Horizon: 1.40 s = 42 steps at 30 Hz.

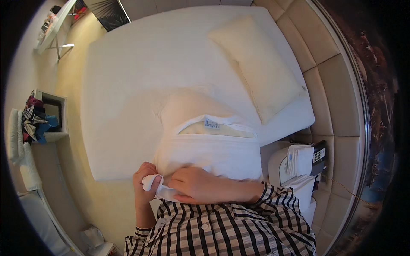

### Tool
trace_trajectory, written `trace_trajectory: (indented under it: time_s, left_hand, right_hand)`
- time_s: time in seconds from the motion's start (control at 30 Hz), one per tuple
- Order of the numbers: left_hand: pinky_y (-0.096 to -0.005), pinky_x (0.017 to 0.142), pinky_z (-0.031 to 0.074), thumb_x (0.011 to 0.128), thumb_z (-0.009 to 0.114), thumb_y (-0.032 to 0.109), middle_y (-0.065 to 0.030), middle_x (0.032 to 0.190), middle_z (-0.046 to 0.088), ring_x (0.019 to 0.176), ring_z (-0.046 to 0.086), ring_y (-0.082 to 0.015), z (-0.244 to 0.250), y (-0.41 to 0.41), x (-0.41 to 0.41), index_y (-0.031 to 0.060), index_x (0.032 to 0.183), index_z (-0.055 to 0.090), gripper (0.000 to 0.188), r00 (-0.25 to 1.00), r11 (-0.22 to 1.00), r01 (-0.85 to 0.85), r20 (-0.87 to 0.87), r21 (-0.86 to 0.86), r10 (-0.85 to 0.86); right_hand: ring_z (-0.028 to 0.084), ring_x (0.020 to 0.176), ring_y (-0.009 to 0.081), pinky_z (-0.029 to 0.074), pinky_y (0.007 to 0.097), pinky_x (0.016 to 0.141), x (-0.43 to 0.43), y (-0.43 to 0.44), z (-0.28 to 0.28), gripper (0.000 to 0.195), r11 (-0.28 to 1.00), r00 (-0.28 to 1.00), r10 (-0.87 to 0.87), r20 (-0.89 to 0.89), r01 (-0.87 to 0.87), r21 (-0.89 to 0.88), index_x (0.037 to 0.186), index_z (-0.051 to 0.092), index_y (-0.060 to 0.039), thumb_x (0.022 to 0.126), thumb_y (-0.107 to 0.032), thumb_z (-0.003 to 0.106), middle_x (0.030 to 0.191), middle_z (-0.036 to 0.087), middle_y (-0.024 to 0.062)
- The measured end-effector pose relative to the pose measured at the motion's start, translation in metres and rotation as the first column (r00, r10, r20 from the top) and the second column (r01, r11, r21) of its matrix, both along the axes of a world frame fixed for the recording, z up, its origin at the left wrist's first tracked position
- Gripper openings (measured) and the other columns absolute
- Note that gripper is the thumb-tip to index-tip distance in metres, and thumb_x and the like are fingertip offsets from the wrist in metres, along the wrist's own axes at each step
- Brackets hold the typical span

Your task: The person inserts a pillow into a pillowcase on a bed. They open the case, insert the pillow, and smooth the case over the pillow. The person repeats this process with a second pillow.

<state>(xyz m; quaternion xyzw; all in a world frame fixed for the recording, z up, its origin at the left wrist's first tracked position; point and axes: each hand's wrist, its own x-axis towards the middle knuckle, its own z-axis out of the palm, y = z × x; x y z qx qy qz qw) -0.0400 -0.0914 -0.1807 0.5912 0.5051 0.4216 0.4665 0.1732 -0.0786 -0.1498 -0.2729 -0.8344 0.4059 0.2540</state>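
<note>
Close in front of me a pillow in a white pillowcase [208,150] lies on the near side of the bed, partly overhanging its edge. A slit across the case gapes and shows the cream pillow [192,129] inside, along with a fabric label [212,124] bearing writing. My left hand [146,179] grips a bunched corner of the case at the near left. Bent across my front, my right hand [187,184] is at the case's near edge beside that corner. Its curled fingers are partly hidden, so I cannot tell whether they pinch the cloth.
A bare cream pillow [256,60] lies by the padded headboard [339,86]. The mattress [128,64] has a white sheet. On the right, a nightstand [275,166] holds folded white cloths [299,160] and a telephone [318,156]. Clothes [36,118] are heaped on a shelf at left.
</note>
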Motion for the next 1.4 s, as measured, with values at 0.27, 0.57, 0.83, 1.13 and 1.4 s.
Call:
trace_trajectory:
  time_s: [0.27, 0.57, 0.83, 1.13, 1.4]
  left_hand:
    - [-0.0331, 0.063, 0.04, 0.069, 0.074, 0.019, -0.0074, 0.067, 0.057, 0.064, 0.052, -0.0229, 0.009, 0.02, -0.028, 0.0039, 0.069, 0.06, 0.02, 0.859, 0.851, 0.504, -0.021, -0.147, -0.512]
    - [-0.0297, 0.071, 0.048, 0.081, 0.066, 0.012, -0.0104, 0.084, 0.064, 0.077, 0.061, -0.0228, 0.049, 0.104, 0.012, -0.0014, 0.089, 0.063, 0.016, 0.875, 0.866, 0.458, -0.072, -0.203, -0.479]
    - [-0.0318, 0.074, 0.048, 0.078, 0.07, 0.006, -0.0077, 0.084, 0.058, 0.088, 0.057, -0.0221, 0.022, 0.141, 0.122, 0.0033, 0.098, 0.06, 0.022, 0.716, 0.752, 0.651, -0.245, -0.104, -0.653]
    - [-0.0406, 0.064, 0.048, 0.081, 0.06, 0.009, -0.0093, 0.071, 0.059, 0.073, 0.058, -0.0304, -0.011, 0.13, 0.153, 0.0071, 0.078, 0.052, 0.009, 0.543, 0.654, 0.753, -0.633, 0.076, -0.552]
    - [-0.04, 0.06, 0.047, 0.076, 0.066, 0.006, -0.0118, 0.075, 0.059, 0.068, 0.059, -0.03, 0.013, 0.17, 0.15, 0.0075, 0.092, 0.054, 0.02, 0.665, 0.804, 0.582, -0.641, 0.123, -0.383]
  right_hand:
    - [0.06, 0.089, 0.0299, 0.05, 0.0365, 0.074, 0.088, 0.001, 0.014, 0.036, 0.716, 0.714, -0.697, 0.058, 0.689, 0.113, 0.106, 0.063, -0.0019, 0.072, -0.007, 0.074, 0.099, 0.06, 0.0139]
    - [0.054, 0.069, 0.0279, 0.042, 0.0373, 0.062, 0.095, -0.015, -0.008, 0.017, 0.754, 0.755, -0.656, 0.006, 0.655, 0.054, 0.082, 0.064, -0.003, 0.069, -0.007, 0.075, 0.073, 0.055, 0.0071]
    - [0.05, 0.063, 0.0236, 0.039, 0.0349, 0.06, 0.086, -0.025, -0.009, 0.015, 0.807, 0.809, -0.578, -0.105, 0.586, 0.075, 0.077, 0.063, -0.0054, 0.068, -0.005, 0.075, 0.068, 0.05, 0.0047]
    - [0.05, 0.064, 0.0243, 0.039, 0.0348, 0.061, 0.084, -0.023, -0.01, 0.015, 0.803, 0.812, -0.572, -0.116, 0.583, 0.122, 0.076, 0.06, -0.0053, 0.071, -0.005, 0.073, 0.068, 0.048, 0.0056]
    - [0.051, 0.065, 0.024, 0.04, 0.0343, 0.061, 0.076, -0.024, -0.003, 0.015, 0.79, 0.811, -0.574, -0.112, 0.584, 0.186, 0.079, 0.06, -0.0052, 0.071, -0.005, 0.073, 0.071, 0.051, 0.0057]
